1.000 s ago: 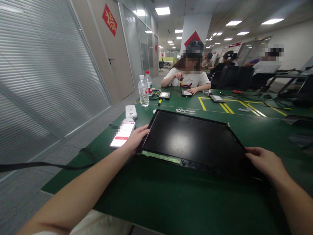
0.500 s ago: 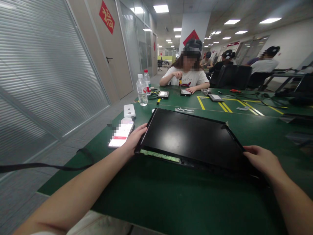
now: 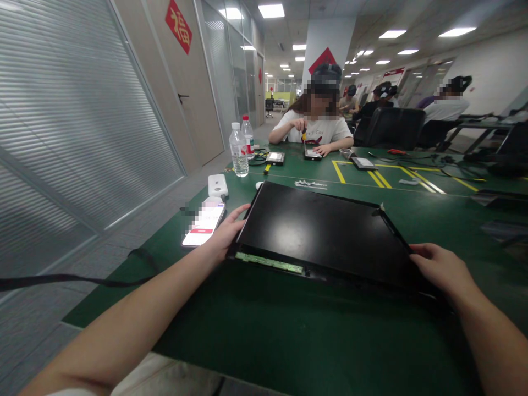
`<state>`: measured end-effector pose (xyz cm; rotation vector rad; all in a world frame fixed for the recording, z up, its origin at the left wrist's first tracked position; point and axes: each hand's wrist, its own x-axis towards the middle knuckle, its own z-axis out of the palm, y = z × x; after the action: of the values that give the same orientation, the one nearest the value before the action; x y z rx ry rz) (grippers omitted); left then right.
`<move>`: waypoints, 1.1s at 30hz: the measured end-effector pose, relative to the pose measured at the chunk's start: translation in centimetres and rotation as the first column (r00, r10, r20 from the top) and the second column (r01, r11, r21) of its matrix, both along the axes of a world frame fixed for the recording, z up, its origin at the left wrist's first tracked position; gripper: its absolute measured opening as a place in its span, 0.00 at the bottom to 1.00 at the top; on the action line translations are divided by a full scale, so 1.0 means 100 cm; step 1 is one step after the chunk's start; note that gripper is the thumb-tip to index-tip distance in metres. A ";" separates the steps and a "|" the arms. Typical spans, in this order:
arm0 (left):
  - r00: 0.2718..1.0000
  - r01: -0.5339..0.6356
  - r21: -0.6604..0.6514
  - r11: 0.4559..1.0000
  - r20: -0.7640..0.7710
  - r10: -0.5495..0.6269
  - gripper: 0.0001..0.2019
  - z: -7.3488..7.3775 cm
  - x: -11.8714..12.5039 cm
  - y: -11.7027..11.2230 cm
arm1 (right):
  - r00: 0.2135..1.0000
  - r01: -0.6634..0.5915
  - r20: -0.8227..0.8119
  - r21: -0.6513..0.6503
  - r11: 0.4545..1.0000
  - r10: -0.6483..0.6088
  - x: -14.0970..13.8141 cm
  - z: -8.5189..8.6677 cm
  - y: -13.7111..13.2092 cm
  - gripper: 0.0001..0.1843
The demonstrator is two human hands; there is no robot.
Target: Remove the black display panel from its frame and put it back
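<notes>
A black LCD screen panel lies face up between my hands over the green table. A strip of green circuit board shows along its near left edge. My left hand grips the panel's left edge, its thumb side partly hidden and its upper fingers slightly parted along the frame. My right hand is closed round the right edge, thumb on top and the other fingers mostly hidden below. Beside my left hand lies a lit phone.
A white power bank and water bottles stand on the left of the green table. Across from me a person works with a screwdriver on a hard drive. More drives and cables lie at the back.
The fingers of my left hand have spread a little and shifted slightly along the panel's left edge. The panel and my right hand are almost unmoved.
</notes>
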<state>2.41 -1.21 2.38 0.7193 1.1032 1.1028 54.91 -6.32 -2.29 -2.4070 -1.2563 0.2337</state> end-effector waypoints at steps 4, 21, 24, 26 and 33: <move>1.000 0.026 -0.013 1.000 0.017 -0.025 0.37 0.003 0.001 -0.001 | 1.000 0.006 0.003 0.011 1.000 -0.006 -0.002 0.000 -0.001 0.16; 0.989 0.055 0.112 0.992 -0.140 -0.039 0.19 0.011 0.005 -0.009 | 1.000 -0.014 -0.012 0.047 0.999 0.015 0.004 -0.004 0.001 0.16; 0.989 0.083 0.162 0.983 -0.138 -0.061 0.20 0.008 0.003 -0.006 | 0.999 -0.013 -0.031 0.034 0.999 0.015 0.001 -0.002 0.000 0.16; 0.987 0.095 0.168 0.981 -0.141 -0.071 0.20 0.008 0.001 -0.006 | 0.999 -0.015 -0.041 0.035 0.999 0.016 0.001 -0.001 -0.001 0.16; 0.993 0.114 0.156 0.981 -0.031 -0.111 0.18 0.008 -0.001 -0.002 | 0.998 -0.024 -0.049 0.047 0.999 0.026 0.003 -0.001 0.000 0.15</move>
<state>2.35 -1.39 3.16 0.9098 0.9890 1.0954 55.18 -6.33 -2.38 -2.3331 -1.2568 0.2670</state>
